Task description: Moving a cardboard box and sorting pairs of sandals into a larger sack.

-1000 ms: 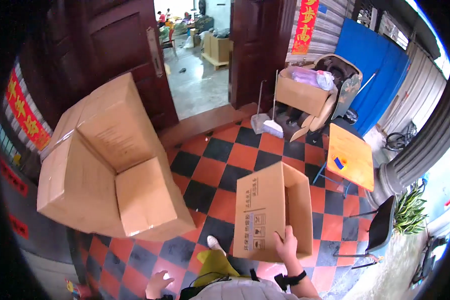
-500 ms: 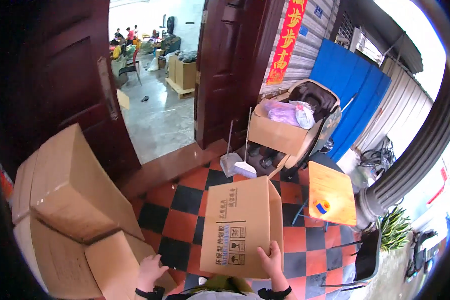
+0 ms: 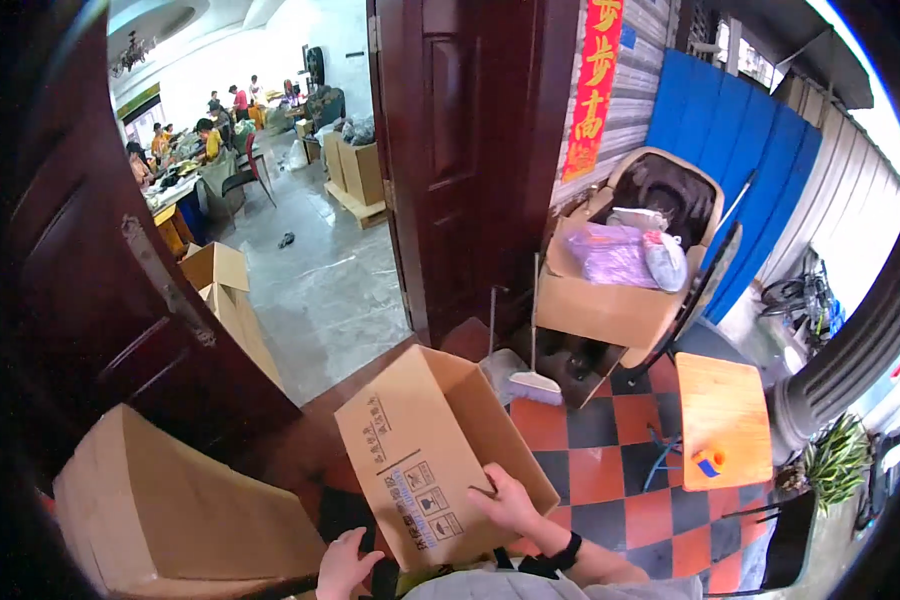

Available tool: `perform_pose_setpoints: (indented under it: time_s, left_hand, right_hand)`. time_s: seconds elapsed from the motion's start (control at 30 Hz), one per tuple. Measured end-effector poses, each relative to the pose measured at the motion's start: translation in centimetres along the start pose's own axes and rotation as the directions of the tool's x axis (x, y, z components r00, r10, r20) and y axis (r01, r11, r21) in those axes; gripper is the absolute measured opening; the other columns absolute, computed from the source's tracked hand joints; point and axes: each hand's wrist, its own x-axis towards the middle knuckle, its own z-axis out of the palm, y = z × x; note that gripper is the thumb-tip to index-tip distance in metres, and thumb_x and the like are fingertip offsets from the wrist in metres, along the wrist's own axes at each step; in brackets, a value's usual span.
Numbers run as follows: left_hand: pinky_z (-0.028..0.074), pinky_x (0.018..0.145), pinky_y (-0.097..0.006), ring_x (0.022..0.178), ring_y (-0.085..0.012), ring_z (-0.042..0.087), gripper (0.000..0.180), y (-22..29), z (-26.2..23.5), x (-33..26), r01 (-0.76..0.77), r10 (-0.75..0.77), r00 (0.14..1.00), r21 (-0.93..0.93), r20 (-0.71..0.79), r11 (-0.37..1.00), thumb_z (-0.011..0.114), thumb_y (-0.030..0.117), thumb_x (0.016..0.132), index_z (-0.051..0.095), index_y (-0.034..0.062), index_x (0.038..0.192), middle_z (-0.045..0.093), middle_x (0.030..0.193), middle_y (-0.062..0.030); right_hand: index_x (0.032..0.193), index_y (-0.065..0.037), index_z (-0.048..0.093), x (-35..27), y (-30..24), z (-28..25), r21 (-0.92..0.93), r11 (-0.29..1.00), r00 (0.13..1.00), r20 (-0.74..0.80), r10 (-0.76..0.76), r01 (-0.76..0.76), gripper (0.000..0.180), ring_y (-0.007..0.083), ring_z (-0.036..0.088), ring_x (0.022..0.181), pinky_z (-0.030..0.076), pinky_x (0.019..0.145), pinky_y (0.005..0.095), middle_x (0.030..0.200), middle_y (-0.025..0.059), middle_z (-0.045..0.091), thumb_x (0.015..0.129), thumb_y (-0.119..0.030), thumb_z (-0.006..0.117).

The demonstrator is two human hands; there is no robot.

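A cardboard box with printed markings hangs tilted in front of me, its open side facing up and to the right. My right hand is closed on its edge, the fingers curled over the cardboard. Close to the box's lower left corner is my left hand, thumb and fingers apart with nothing in them. I cannot tell whether it touches the cardboard. Left of that hand stands a large cardboard carton.
A dark red door stands open onto a room where several people sit and work. Ahead are a dustpan, a broom and an armchair bearing a box of purple bags. An orange-topped table holds a tape roll.
The view has turned left toward the doorway. The held box has swung left and tilted, showing more of its inside. My right hand has kept its hold; the left hand is now beside the box.
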Motion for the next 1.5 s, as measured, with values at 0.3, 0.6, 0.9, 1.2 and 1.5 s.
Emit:
perform_pose_setpoints:
  time_s: [0.3,0.6,0.9,1.2,1.5]
  left_hand:
    - [0.05,0.094,-0.046,0.109,-0.0399,0.061,0.066,-9.8,-8.1,16.3,0.29,-0.29,0.957,0.02,0.019,0.957,0.073,0.044,0.08,0.058,0.0039,0.13,0.064,0.12,-0.0239]
    - [0.05,0.089,-0.05,0.103,-0.0395,0.061,0.051,-8.7,-20.5,33.9,0.119,-0.059,0.953,0.189,-0.297,0.975,0.073,0.039,0.078,0.061,0.0037,0.112,0.064,0.107,-0.0199]
    - [0.052,0.083,-0.049,0.098,-0.0394,0.062,0.044,-5.8,-15.1,27.8,0.113,-0.065,0.958,0.157,-0.28,0.981,0.07,0.039,0.084,0.06,0.0037,0.107,0.063,0.105,-0.0198]
    - [0.051,0.092,-0.048,0.109,-0.0395,0.06,0.058,-7.3,-20.3,28.3,0.322,-0.292,0.91,0.057,-0.294,0.945,0.072,0.04,0.083,0.057,0.0055,0.127,0.063,0.117,-0.0207]
    - [0.051,0.09,-0.049,0.105,-0.0411,0.062,0.056,-13.2,-27.7,44.5,0.413,-0.409,0.896,-0.012,-0.171,0.911,0.07,0.044,0.082,0.059,0.0065,0.122,0.064,0.11,-0.0219]
  right_hand:
    - [0.11,-0.001,0.056,27.0,-3.7,10.4,0.045,0.988,0.973,0.172,-0.152,0.146,0.032,0.0123,0.059,0.09,0.05,0.079,0.0308,0.096,0.008,0.063,0.088,-0.018,0.072]
    - [0.103,0.0,0.055,42.3,-9.1,14.0,0.222,0.961,0.981,0.071,-0.183,0.163,0.027,0.0131,0.058,0.088,0.05,0.078,0.0299,0.095,0.0066,0.063,0.086,-0.011,0.072]
    - [0.104,0.0,0.053,36.8,-9.4,10.5,0.325,0.943,0.993,0.07,-0.092,0.064,0.023,0.0131,0.058,0.093,0.049,0.082,0.0291,0.099,0.0074,0.062,0.087,-0.002,0.068]
    - [0.104,0.001,0.052,47.6,-10.2,14.6,0.329,0.944,0.978,0.202,-0.041,-0.029,0.021,0.0128,0.058,0.091,0.05,0.08,0.029,0.1,0.007,0.061,0.089,-0.001,0.066]
    - [0.103,0.001,0.052,66.9,-12.9,19.8,0.334,0.942,0.992,0.122,-0.005,-0.037,0.02,0.013,0.059,0.089,0.05,0.078,0.0277,0.097,0.0079,0.063,0.09,-0.003,0.067]
